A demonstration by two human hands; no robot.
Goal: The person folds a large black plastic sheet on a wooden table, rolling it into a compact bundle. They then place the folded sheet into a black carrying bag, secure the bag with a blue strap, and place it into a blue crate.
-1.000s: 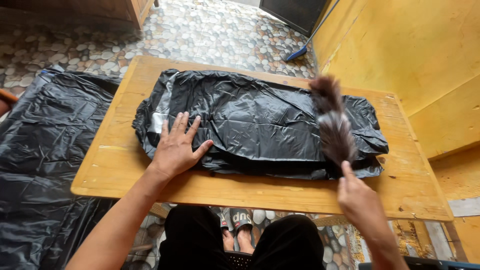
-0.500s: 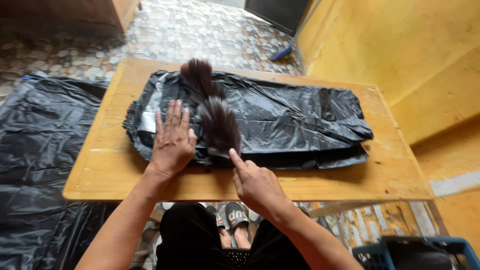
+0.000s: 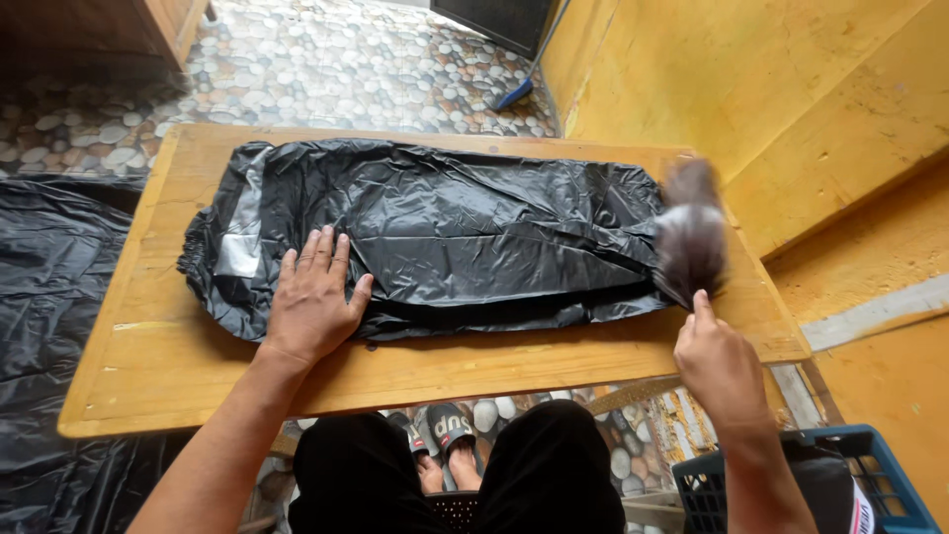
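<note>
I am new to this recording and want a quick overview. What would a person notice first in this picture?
First comes the big black plastic bag, spread flat across the wooden table. The left hand presses flat on its near left part. At the bag's right end, the right hand holds a dark feather brush, which looks blurred. More black plastic sheet lies on the pebble floor at the left.
</note>
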